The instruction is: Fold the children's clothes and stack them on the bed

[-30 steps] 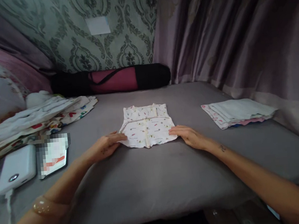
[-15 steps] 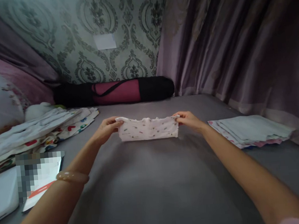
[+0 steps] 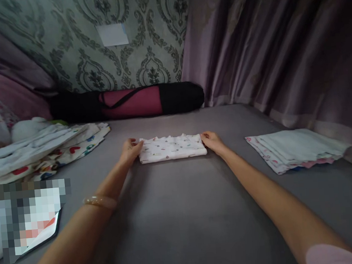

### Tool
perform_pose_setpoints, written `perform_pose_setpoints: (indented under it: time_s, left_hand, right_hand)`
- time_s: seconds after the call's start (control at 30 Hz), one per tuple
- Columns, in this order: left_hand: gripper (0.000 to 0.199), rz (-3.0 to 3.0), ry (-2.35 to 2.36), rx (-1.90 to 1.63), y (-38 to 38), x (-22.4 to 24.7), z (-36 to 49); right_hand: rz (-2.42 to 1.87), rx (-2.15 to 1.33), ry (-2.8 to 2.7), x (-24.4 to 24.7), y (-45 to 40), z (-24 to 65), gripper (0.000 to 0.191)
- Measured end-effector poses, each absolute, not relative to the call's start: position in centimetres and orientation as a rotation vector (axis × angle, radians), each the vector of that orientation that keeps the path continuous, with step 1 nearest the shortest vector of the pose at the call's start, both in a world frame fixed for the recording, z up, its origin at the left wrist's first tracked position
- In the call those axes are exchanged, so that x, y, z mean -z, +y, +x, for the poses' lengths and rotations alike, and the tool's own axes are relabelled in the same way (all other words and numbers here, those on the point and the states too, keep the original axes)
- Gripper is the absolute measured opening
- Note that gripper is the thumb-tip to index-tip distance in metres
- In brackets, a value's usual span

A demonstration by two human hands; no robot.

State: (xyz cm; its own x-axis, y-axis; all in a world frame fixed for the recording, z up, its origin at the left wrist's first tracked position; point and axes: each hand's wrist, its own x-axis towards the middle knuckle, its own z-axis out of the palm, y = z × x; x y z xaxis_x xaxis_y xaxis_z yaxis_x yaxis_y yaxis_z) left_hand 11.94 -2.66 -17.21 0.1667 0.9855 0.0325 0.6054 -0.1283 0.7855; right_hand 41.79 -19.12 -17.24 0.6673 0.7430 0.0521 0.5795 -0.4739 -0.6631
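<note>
A white cloth with a small scattered print [image 3: 173,148], folded into a flat strip, lies on the grey sheet [image 3: 183,213]. Its lower edge is straight and its far edge is wavy. My left hand [image 3: 131,150] is at the left end, fingers closed on the cloth's corner. At the right end, the fingers of my right hand [image 3: 211,142] pinch the other corner. A bangle [image 3: 99,202] circles my left wrist area.
Folded pale green and pink cloths [image 3: 300,149] are stacked at right. Patterned cloths [image 3: 73,151] lie at left, above a partly blurred flat device [image 3: 46,231]. A black and maroon long bag [image 3: 130,102] rests against the wall.
The cloth has come down from a raised, tilted position to lie flat on the sheet, both hands lowering with it. The camera view has shifted slightly.
</note>
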Motion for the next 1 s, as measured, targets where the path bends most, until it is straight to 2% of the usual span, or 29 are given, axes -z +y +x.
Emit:
perform_pose_setpoints:
  time_s: [0.13,0.2,0.27,0.37,0.53,0.73,0.87,0.93,1.0]
  left_hand:
    - [0.036,2.367,1.365,-0.877,-4.5,16.3,12.9]
    - [0.034,2.635,1.079,-0.751,-6.0,16.0,14.4]
    - [0.038,2.816,0.875,-0.537,-7.5,15.9,15.9]
    - [0.048,2.967,0.867,-0.341,-9.2,16.4,17.1]
    - [0.059,2.918,0.981,-0.207,-9.6,18.1,16.6]
    - [0.060,2.877,0.995,-0.088,-9.3,17.9,16.4]
    - [0.060,2.812,0.965,0.006,-9.3,17.2,16.8]
    - [0.060,2.786,0.963,-0.012,-9.0,16.8,16.6]
    - [0.058,2.766,1.073,-0.172,-8.6,16.4,15.8]
  right_hand:
    - [-2.207,-0.050,-1.272,15.7,-19.0,39.2,0.037]
    - [-2.086,0.011,-1.612,15.2,-18.6,36.8,0.042]
    - [-1.969,-0.068,-1.920,15.1,-18.0,34.5,0.048]
    - [-1.945,-0.150,-2.124,15.8,-17.5,32.3,0.054]
    - [-1.992,-0.157,-2.116,17.9,-17.5,32.2,0.058]
    - [-1.999,-0.149,-2.099,18.4,-17.6,32.3,0.057]
    - [-1.957,-0.285,-2.051,17.7,-17.3,32.3,0.056]
    - [-1.875,-0.397,-1.942,17.1,-17.1,33.0,0.054]
    - [-1.829,-0.417,-1.689,16.3,-17.3,34.4,0.049]
